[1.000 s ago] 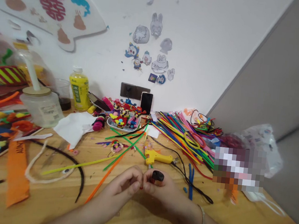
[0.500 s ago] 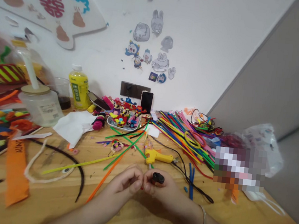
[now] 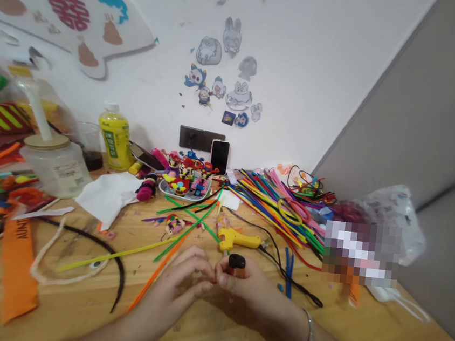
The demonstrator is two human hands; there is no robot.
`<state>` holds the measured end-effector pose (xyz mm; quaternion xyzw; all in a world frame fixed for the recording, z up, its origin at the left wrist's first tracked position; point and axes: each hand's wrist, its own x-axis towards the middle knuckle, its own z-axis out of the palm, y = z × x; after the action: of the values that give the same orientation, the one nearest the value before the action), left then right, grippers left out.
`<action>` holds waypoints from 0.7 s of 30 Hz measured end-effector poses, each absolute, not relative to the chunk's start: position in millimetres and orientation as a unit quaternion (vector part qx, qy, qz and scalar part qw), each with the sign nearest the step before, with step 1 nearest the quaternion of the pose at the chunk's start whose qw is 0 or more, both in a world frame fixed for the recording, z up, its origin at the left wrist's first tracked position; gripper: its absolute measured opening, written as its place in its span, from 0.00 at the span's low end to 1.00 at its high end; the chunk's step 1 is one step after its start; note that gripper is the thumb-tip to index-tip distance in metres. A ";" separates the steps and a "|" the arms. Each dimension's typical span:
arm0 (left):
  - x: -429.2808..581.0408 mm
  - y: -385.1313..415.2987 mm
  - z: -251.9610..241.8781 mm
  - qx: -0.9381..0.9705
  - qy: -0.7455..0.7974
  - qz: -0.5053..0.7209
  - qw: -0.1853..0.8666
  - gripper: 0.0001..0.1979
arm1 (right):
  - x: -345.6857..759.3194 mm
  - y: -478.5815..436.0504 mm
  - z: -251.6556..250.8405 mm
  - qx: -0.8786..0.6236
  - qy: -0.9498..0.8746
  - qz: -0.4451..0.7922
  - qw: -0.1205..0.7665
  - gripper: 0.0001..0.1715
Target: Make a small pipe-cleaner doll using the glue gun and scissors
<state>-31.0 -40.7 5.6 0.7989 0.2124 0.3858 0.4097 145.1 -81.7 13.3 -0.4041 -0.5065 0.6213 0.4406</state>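
a lighter (image 3: 236, 264) is gripped upright in the closed right hand (image 3: 248, 286) near the table's (image 3: 376, 338) front edge, its black cap uppermost, while a tiny red piece (image 3: 213, 281) is pinched by the left hand (image 3: 183, 280) touching it.

A black-capped orange lighter (image 3: 236, 264) stands upright near the table's front edge; a tiny red piece (image 3: 212, 280) sits just left of it.
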 end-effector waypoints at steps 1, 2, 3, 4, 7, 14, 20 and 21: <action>-31.5 -40.7 5.5 0.807 0.208 0.390 0.391 0.03 | 145.4 -81.8 13.9 -0.405 -0.512 0.618 0.438 0.18; -31.9 -40.6 5.4 0.815 0.203 0.393 0.374 0.03 | 145.6 -81.8 14.6 -0.404 -0.517 0.615 0.438 0.19; -32.3 -40.4 5.2 0.822 0.199 0.396 0.359 0.04 | 145.9 -81.8 15.1 -0.403 -0.523 0.611 0.437 0.19; -32.6 -40.1 5.0 0.827 0.195 0.398 0.346 0.05 | 146.2 -81.7 15.3 -0.402 -0.528 0.607 0.438 0.19; -33.2 -39.8 5.1 0.839 0.181 0.402 0.320 0.06 | 147.4 -81.3 14.6 -0.399 -0.539 0.602 0.434 0.19; -32.3 -41.3 8.0 0.844 0.176 0.406 0.303 0.06 | 149.0 -80.1 14.6 -0.400 -0.545 0.603 0.424 0.19; -31.8 -41.8 7.1 0.839 0.181 0.393 0.329 0.05 | 148.7 -81.5 16.6 -0.412 -0.514 0.628 0.414 0.20; -31.7 -42.1 7.1 0.838 0.180 0.391 0.336 0.05 | 149.2 -81.5 16.3 -0.410 -0.518 0.627 0.413 0.19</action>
<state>-31.7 -42.1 7.1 0.8376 0.1799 0.3910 0.3364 149.2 -81.5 16.3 -0.4103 -0.5183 0.6266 0.4127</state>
